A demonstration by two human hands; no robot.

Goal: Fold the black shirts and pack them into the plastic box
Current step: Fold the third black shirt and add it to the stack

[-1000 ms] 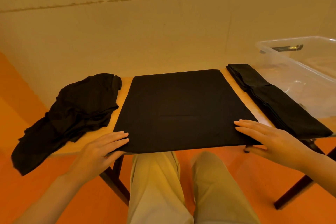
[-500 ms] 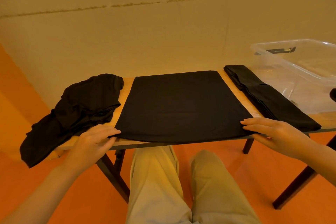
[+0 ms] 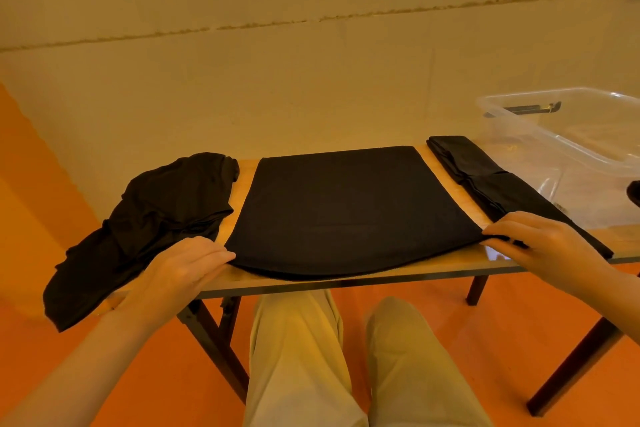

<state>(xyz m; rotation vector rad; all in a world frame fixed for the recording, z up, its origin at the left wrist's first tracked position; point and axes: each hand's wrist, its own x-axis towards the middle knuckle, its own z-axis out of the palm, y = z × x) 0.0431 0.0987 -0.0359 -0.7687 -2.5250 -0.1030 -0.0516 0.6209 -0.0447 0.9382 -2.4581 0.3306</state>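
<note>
Dead centre on the bench, the half-folded shirt is lying flat while the left hand and right hand are pinching its near corners, probably for the next fold. Folded shirt and plastic box are waiting rightward, crumpled pile leftward.

Plastic box: right side cut off by frame edge. Small dark object at the right edge: mostly out of frame, identity unclear. Right hand hides the near end of the folded stack. Crumpled shirts: count indistinguishable.
</note>
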